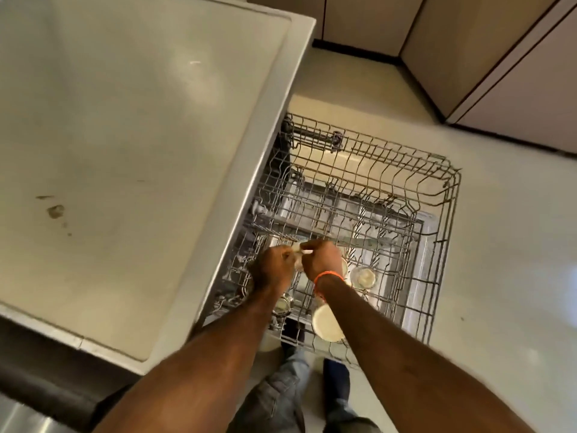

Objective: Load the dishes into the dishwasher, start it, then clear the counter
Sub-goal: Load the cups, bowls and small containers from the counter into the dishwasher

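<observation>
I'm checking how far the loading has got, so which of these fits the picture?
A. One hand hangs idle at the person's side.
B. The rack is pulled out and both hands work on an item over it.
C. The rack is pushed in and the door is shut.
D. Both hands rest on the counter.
B: the wire rack stands pulled out over the floor, and the left hand and right hand meet on a small pale item above it.

Wire rack (pixel 437 214) carries 3 glasses (pixel 363 277), possibly more.
</observation>
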`<state>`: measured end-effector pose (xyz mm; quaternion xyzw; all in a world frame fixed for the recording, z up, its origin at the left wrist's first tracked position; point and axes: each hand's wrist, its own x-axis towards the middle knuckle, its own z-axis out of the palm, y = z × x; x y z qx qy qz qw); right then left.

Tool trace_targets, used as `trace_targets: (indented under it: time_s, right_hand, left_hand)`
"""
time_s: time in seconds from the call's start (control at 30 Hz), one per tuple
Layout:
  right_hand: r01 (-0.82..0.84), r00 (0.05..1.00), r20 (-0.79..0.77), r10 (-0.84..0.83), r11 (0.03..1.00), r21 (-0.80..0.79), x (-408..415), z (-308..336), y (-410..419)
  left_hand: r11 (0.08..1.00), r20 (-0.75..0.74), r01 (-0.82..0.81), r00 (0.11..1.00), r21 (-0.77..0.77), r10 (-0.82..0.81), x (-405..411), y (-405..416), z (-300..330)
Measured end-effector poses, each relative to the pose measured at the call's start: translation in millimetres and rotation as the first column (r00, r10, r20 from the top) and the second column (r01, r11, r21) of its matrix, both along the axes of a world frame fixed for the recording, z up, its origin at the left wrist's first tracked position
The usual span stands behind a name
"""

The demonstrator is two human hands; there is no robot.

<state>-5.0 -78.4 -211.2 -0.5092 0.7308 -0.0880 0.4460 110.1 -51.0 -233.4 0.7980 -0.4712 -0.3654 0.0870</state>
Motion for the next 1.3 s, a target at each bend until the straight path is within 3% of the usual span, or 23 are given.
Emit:
trace_targets:
  time_s: [0.17, 0.37, 0.53, 0.7, 0.83, 0.97, 1.3]
  right_hand:
    - [-0.047, 0.996, -0.075, 0.048, 0.999, 0.018, 6, -4, 3]
    - [-0.070, 0.996, -0.064, 0.065, 0.994, -0.080, 7, 5, 13]
    - [-0.027, 0.998, -0.056, 0.020, 0.991, -0.130, 7, 6, 16]
    - [-0.031, 0.998, -0.060, 0.021, 0.984, -0.173, 5, 4, 20]
    - [-0.067, 0.995, -0.081, 0.061, 0.995, -0.080, 9, -3, 9]
    - [-0.100, 0.983, -0.153, 0.099, 0.995, -0.004, 8, -14, -2]
    - [-0.176, 0.973, -0.170, 0.154, 0.977, -0.121, -6, 0, 11]
  left_hand:
    - [0.999, -0.007, 0.035, 0.999, 0.010, -0.035, 9, 0, -18]
    - [0.994, -0.064, 0.002, 0.998, -0.109, -0.009, 14, 1, -7]
    - [0.979, 0.039, 0.034, 0.999, -0.202, -0.027, 9, 5, 2]
    - [0.962, -0.026, 0.006, 1.000, -0.273, -0.013, 9, 15, -3]
    - [0.975, 0.028, -0.029, 0.999, -0.222, 0.036, 5, 5, -9]
    - [0.997, 0.039, -0.009, 0.999, -0.072, 0.012, 2, -6, -21]
    - [0.999, 0.051, 0.025, 0.998, -0.033, -0.023, 15, -3, 7]
